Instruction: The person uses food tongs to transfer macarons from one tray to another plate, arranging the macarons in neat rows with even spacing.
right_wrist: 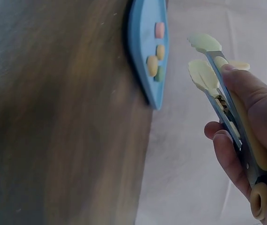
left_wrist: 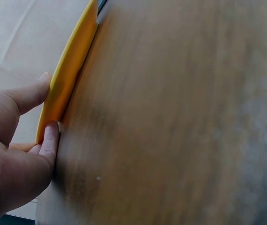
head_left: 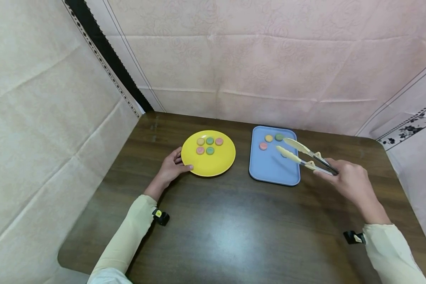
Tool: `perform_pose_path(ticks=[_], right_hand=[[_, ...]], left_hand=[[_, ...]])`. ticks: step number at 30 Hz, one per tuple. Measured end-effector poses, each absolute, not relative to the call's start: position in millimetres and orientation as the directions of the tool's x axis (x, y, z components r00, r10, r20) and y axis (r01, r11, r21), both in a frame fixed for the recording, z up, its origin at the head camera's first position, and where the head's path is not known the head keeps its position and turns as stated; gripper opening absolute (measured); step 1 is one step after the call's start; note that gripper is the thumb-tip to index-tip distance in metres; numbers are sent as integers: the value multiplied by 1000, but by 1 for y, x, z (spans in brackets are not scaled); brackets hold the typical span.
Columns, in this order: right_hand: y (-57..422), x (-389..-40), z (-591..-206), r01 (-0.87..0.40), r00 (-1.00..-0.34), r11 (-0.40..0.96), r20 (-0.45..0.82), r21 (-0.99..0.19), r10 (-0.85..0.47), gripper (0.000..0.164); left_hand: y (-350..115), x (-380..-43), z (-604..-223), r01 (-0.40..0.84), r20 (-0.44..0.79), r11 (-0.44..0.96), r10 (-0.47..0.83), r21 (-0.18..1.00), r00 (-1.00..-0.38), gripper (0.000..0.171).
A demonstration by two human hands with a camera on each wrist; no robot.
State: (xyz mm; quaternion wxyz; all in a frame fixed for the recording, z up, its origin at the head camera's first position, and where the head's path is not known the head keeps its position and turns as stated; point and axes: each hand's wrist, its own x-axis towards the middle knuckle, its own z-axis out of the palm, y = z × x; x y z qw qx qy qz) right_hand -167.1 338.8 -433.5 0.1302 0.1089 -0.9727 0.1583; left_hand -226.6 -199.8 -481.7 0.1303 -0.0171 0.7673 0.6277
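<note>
My left hand pinches the near-left rim of a round yellow plate, thumb and fingers on opposite faces in the left wrist view. Several small pink, green and yellow discs, such as a green disc, lie on it. My right hand grips cream-tipped metal tongs, their tips apart with nothing between them. The tips hover over a blue tray. On the tray are a pink disc, a yellow disc, a green disc and another disc partly hidden by the tongs.
Plate and tray sit side by side toward the far edge of a dark brown wooden table. Pale patterned cloth hangs behind the table and along its sides. Each wrist carries a small black camera.
</note>
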Motion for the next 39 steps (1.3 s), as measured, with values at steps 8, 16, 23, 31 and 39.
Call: perform_pose_path(ticks=[8, 16, 23, 31, 39], right_hand=[[348, -164, -443, -179, -974, 938, 186, -298, -126, 63], [355, -163, -453, -195, -969, 940, 201, -279, -142, 58], [355, -165, -457, -225, -960, 940, 224, -257, -168, 54], [353, -168, -453, -205, -971, 948, 172, -242, -166, 59], [352, -169, -450, -211, -971, 954, 160, -212, -179, 59]], left_hand=[[-199, -229, -483, -192, -223, 212, 136, 958, -965, 91], [-204, -241, -508, -187, -216, 204, 128, 961, -968, 94], [-204, -240, -513, -173, -197, 204, 109, 964, -974, 96], [-206, -239, -515, -153, -176, 198, 106, 968, -979, 94], [-207, -241, -517, -164, -191, 198, 124, 966, -974, 94]])
